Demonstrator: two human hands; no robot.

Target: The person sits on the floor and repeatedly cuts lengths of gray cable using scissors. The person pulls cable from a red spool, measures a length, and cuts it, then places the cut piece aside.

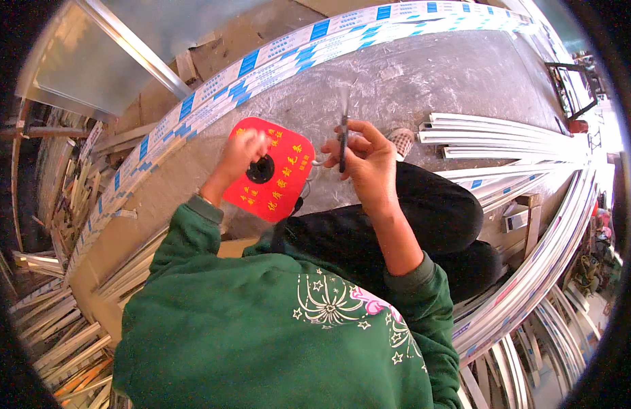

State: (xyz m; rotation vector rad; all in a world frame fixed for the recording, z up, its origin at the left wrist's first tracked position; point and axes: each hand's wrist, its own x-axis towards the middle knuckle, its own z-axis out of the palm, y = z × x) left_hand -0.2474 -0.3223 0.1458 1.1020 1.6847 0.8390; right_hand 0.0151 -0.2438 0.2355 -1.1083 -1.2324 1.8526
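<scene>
My right hand (370,160) grips a pair of scissors (343,143) with dark handles. The blades point away from me and are blurred. Just left of its fingers, a short grey curl of strip (319,162) shows beside the reel. That reel (283,180) has a red, square side with rounded corners, yellow lettering and a black hub (261,169). Over the reel's upper left part is my left hand (246,151), its fingers curled in and somewhat blurred. Whatever may be between those fingers is too indistinct to make out.
Long white profiles with blue-marked film (281,51) curve across the far side. More white profiles (493,140) lie at the right, near my patterned shoe (401,142). Offcuts (63,347) pile up at the lower left. A glass panel with a metal frame (135,48) stands far left.
</scene>
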